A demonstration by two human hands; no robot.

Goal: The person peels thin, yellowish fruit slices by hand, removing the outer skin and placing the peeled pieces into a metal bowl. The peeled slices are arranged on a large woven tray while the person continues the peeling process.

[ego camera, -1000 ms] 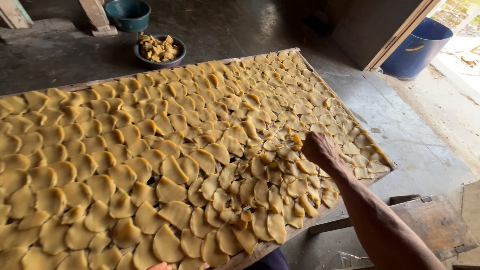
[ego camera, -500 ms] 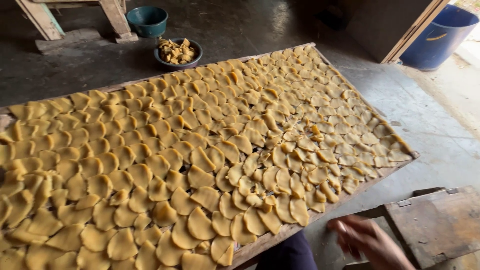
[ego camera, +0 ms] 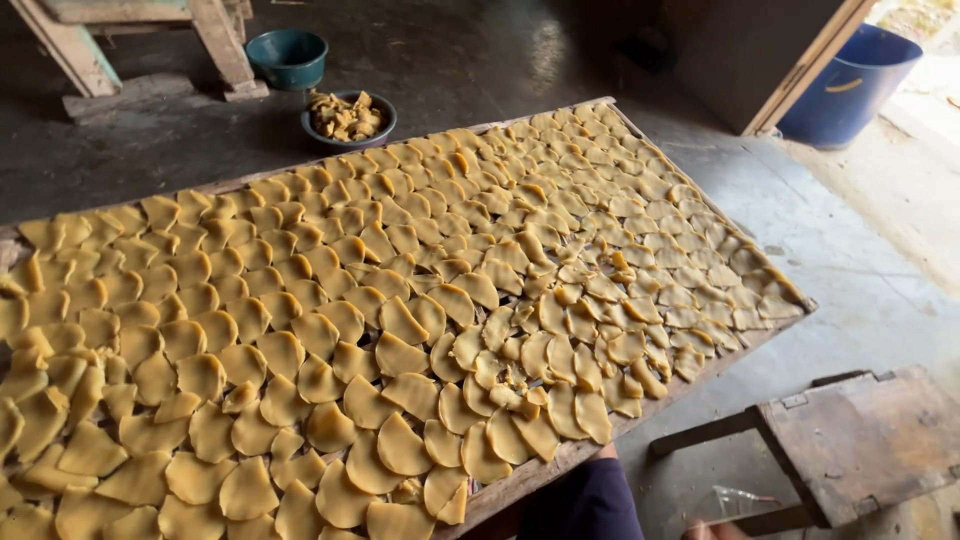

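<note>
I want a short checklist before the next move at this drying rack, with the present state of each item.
1. Hands in view: not ok. Only a sliver of skin shows at the bottom edge, beside the dark trouser leg; which hand it is cannot be told.
2. Yellow slices cover the rack: ok, nearly edge to edge.
3. Slices in tidy rows: not ok near the front right, where a patch lies jumbled with gaps.
4. Rack edge free of overhanging slices: ok as far as visible.
5. Bowl of pieces upright on the floor: ok.
6. Wooden stool apart from the rack: ok.
</note>
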